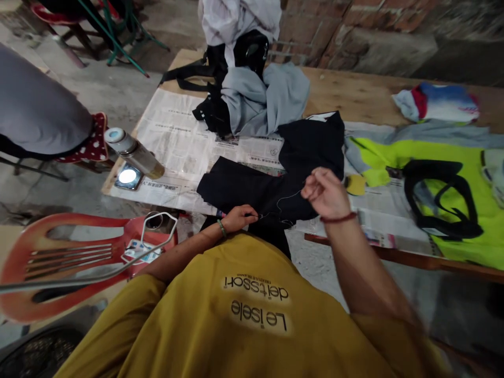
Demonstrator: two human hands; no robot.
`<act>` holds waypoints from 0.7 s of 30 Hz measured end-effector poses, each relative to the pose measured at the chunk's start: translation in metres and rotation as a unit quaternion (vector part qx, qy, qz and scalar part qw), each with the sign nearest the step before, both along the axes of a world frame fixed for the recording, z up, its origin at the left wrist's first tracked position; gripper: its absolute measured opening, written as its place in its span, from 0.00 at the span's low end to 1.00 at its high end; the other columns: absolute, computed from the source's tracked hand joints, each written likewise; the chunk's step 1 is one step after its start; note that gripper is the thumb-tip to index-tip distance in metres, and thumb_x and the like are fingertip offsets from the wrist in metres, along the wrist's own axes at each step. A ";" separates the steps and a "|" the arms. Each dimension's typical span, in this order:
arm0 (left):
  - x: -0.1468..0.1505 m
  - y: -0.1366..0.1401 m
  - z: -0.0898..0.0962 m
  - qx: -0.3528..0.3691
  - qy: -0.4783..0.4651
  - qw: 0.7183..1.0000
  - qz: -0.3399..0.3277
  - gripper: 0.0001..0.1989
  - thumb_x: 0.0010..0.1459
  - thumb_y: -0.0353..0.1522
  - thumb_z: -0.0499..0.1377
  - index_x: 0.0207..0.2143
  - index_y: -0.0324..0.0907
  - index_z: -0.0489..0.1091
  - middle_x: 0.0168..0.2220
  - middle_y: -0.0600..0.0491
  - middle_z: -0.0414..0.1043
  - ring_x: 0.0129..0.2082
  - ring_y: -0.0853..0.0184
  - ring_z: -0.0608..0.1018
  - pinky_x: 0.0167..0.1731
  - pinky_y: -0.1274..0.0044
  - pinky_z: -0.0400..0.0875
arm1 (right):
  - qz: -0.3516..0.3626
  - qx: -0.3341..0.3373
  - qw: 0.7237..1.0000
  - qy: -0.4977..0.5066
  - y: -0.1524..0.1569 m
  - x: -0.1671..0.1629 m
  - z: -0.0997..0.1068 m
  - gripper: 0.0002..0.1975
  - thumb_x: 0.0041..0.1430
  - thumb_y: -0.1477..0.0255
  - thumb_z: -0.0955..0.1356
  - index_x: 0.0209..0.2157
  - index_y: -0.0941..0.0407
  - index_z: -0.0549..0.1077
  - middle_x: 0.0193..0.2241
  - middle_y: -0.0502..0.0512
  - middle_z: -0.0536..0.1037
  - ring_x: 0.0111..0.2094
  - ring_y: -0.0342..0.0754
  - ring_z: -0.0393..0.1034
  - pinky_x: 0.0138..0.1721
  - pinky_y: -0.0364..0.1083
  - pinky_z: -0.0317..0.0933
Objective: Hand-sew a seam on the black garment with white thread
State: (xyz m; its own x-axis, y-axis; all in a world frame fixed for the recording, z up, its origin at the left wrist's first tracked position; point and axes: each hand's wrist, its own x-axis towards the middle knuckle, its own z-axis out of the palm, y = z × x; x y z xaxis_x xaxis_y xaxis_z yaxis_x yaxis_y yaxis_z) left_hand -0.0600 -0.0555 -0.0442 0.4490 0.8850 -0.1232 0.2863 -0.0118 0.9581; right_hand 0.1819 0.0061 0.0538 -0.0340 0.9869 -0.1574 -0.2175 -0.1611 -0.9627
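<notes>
A dark navy garment [252, 184] lies across the table's near edge in front of me. At its lower edge, my left hand [238, 218], with a green bracelet, pinches the cloth between thumb and fingers. Raised over the garment's right part is my right hand [326, 191], closed in a pinch, a red cord on the wrist. A thin pale thread [289, 197] runs in a loose curve from its fingertips down to the cloth near my left hand. Any needle is too small to make out.
Newspaper [165, 126] covers the wooden table. A flask [134, 152] stands by a phone [128, 177] with its light on. Grey cloth [271, 100], a black bag [216, 68] and a yellow-green vest [394, 157] lie around. A red chair [71, 223] is left; a person [39, 105] sits beyond.
</notes>
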 end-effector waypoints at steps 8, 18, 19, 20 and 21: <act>0.001 -0.001 0.000 -0.003 0.002 1.000 0.011 0.05 0.51 0.31 0.59 0.28 0.38 0.73 0.30 0.54 0.70 0.31 0.72 0.72 0.36 0.80 0.65 | -0.012 -0.034 0.987 -0.157 -0.091 0.003 -0.043 0.16 0.54 0.63 0.67 0.44 0.52 0.66 0.26 0.46 0.70 0.15 0.36 0.61 0.15 0.38 0.55; 0.003 -0.001 0.001 0.007 0.014 1.000 0.005 0.05 0.51 0.31 0.59 0.28 0.38 0.74 0.30 0.54 0.70 0.31 0.71 0.72 0.36 0.80 0.66 | 0.164 0.027 0.959 -0.232 -0.071 -0.046 -0.033 0.15 0.57 0.69 0.61 0.45 0.53 0.69 0.27 0.49 0.68 0.17 0.38 0.64 0.20 0.41 0.60; 0.003 -0.001 0.001 0.006 0.015 1.000 0.005 0.05 0.51 0.31 0.59 0.28 0.39 0.74 0.30 0.54 0.70 0.31 0.71 0.72 0.37 0.80 0.66 | 0.146 -0.013 0.973 -0.177 -0.071 -0.049 -0.033 0.19 0.57 0.67 0.62 0.51 0.51 0.65 0.25 0.46 0.68 0.15 0.37 0.62 0.17 0.40 0.57; 0.003 -0.001 0.000 0.006 0.015 1.000 0.006 0.05 0.51 0.30 0.59 0.28 0.39 0.74 0.30 0.54 0.71 0.31 0.71 0.72 0.37 0.80 0.66 | 0.127 -0.045 0.983 -0.128 -0.072 -0.050 -0.034 0.24 0.56 0.65 0.64 0.55 0.49 0.60 0.24 0.45 0.68 0.13 0.37 0.61 0.15 0.39 0.54; 0.003 -0.001 0.000 0.007 0.015 1.000 0.006 0.05 0.52 0.30 0.59 0.28 0.39 0.74 0.30 0.54 0.71 0.32 0.71 0.72 0.37 0.80 0.66 | 0.107 -0.066 0.988 -0.088 -0.074 -0.049 -0.035 0.28 0.54 0.64 0.66 0.56 0.49 0.57 0.24 0.44 0.69 0.13 0.37 0.60 0.14 0.38 0.54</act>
State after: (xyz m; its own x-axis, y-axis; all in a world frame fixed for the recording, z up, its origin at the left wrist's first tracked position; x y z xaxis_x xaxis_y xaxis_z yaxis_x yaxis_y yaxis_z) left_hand -0.0569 -0.0564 -0.0443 0.4351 0.8916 -0.1250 0.3153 -0.0208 0.9488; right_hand 0.1334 -0.0676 0.0186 -0.1993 0.9308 -0.3065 0.0042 -0.3120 -0.9501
